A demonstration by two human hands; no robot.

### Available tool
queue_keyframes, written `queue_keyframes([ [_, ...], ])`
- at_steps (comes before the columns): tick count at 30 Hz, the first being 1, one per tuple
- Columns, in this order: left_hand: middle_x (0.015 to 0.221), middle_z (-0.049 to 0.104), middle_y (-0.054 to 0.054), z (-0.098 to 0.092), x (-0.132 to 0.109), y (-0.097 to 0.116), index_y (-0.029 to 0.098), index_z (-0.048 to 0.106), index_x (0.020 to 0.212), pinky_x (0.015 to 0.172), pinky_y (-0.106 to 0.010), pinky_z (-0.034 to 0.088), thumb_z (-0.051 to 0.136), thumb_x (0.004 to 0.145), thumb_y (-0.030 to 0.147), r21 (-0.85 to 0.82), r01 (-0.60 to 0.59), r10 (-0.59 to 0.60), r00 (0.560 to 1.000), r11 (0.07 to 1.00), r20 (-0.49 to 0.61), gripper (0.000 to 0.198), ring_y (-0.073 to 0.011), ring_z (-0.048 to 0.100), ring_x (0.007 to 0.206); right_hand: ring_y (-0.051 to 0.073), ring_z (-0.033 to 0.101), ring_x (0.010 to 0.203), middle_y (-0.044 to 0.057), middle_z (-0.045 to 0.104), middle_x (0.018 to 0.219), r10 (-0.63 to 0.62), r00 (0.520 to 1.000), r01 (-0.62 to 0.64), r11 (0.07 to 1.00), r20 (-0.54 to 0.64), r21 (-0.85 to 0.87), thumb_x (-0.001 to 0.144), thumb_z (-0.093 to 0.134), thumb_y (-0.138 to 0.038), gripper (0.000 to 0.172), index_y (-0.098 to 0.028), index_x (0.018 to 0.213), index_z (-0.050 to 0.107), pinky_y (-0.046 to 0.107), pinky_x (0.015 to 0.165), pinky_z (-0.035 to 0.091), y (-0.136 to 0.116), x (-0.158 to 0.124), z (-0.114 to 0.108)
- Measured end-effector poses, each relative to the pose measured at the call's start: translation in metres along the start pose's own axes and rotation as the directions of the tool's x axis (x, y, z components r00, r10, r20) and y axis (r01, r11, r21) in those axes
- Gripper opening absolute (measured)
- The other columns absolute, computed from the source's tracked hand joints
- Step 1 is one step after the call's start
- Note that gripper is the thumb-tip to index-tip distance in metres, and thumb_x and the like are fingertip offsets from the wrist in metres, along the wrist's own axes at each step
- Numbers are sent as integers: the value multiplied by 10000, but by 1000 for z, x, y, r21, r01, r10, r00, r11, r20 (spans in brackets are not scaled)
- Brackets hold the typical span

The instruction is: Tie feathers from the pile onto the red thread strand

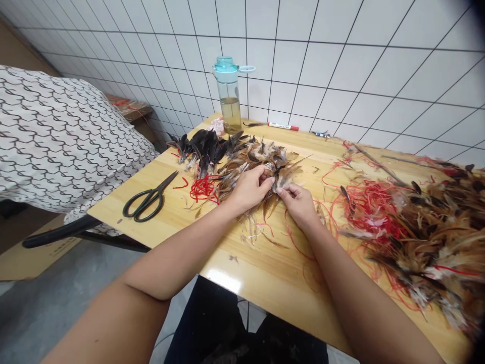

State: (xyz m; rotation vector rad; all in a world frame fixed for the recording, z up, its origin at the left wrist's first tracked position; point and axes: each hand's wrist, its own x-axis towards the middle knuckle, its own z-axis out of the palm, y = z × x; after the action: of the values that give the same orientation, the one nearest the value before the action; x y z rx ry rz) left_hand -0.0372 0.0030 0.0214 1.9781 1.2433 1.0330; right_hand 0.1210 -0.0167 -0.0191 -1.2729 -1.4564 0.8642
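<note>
Both of my hands work at a pile of brown and white feathers [261,151] in the middle of the wooden table. My left hand [253,186] has its thumb and fingers pinched on feathers at the near side of the pile. Just to the right, my right hand [299,201] pinches the feather ends between thumb and forefinger. A thin red thread [291,235] hangs from beside the right hand and curves over the tabletop. Behind my left hand lie bunches of black feathers [206,146]. A tangle of red cord [202,188] rests left of the pile.
Black-handled scissors [147,201] lie at the table's left. At the back stand a water bottle [230,103] and a red-capped marker [282,126] by the tiled wall. Red threads [373,207] and a large heap of brown feathers [447,227] cover the right side. A patterned cloth [68,136] hangs at left.
</note>
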Motion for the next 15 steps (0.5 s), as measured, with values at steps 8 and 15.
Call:
queue_keyframes([
  [8, 731, 654, 7, 4, -3, 2, 159, 605, 883, 678, -232, 441, 536, 819, 200, -39, -10, 8, 999, 999, -38, 102, -112, 588, 662, 151, 487, 619, 4, 564, 603, 12, 997, -14, 999, 77, 31, 695, 661, -426, 242, -197, 629, 616, 293, 619, 390, 0, 0, -1],
  [15, 672, 619, 18, 5, -1, 0, 159, 576, 872, 617, -217, 448, 575, 804, 213, -265, 78, -69, 997, 961, 42, 87, -103, 584, 623, 159, 501, 666, 10, 585, 649, 12, 994, -18, 999, 104, 51, 720, 631, -482, 291, -199, 661, 602, 289, 638, 393, -1, 0, -2],
])
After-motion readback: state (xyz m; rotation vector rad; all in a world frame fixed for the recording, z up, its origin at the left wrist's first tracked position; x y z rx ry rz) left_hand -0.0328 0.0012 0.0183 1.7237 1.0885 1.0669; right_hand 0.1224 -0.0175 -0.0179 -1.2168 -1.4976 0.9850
